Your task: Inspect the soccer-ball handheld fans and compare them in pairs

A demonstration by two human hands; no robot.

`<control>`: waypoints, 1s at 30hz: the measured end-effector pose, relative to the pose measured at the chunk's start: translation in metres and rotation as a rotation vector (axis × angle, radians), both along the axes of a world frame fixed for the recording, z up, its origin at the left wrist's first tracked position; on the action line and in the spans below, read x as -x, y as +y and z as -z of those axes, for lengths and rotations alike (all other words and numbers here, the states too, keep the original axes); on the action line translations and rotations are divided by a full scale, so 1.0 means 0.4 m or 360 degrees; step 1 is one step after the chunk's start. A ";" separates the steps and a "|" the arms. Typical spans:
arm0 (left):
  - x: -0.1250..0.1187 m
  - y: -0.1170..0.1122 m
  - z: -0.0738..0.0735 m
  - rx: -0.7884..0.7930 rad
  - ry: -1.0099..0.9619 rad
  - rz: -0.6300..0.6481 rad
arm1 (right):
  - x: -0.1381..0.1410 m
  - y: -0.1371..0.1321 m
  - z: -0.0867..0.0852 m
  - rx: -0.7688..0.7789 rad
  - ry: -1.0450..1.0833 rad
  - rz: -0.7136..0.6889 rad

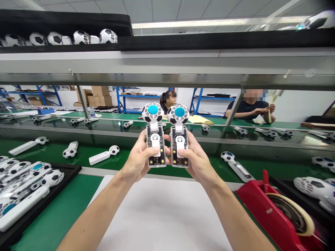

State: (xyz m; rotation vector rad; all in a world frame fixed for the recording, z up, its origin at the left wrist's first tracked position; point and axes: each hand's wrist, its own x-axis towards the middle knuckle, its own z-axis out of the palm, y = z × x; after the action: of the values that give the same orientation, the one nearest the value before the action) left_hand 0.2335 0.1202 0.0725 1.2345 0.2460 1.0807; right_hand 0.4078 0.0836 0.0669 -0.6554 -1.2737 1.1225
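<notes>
My left hand [140, 155] is closed around a handheld fan [156, 150] with a clear body and a soccer-ball head that has a blue centre. The thumb rests on its white front panel, just under a small lit display. My right hand [197, 157] grips a matching handheld fan [179, 148] in the same way, thumb on the panel. Both fans stand upright side by side, slightly apart, raised above a white sheet [162, 209]. Yellow squares show through their clear bodies. My other fingers are mostly hidden behind the fans.
At the left, a black tray [70, 170] holds several soccer-ball fans. A red tape dispenser [272, 216] stands at the right. More fans lie on the green bench [146, 139] beyond the sheet. A shelf [167, 64] crosses overhead. Two people sit across the bench.
</notes>
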 end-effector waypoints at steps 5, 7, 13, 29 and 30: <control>-0.005 -0.002 0.006 0.0015 -0.0024 0.0028 | 0.004 0.000 0.002 -0.0018 0.0031 0.0011; -0.005 -0.003 0.007 0.0013 -0.0037 0.0037 | 0.002 0.002 0.003 -0.0044 0.0031 0.0031; -0.016 0.001 0.016 -0.0012 -0.0015 -0.0058 | -0.006 0.020 0.015 -0.0025 0.0111 0.0245; 0.005 0.025 0.007 0.0045 -0.0040 -0.0293 | -0.002 0.010 0.018 -0.0355 0.0193 0.0312; 0.006 0.031 0.010 -0.0022 -0.0063 -0.0373 | -0.001 0.008 0.016 -0.0359 0.0204 0.0303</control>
State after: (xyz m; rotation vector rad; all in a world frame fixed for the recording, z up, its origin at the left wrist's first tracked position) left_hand 0.2312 0.1328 0.0683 1.2162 0.3599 1.3095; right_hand 0.4081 0.0866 0.0605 -0.5152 -1.1807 0.8371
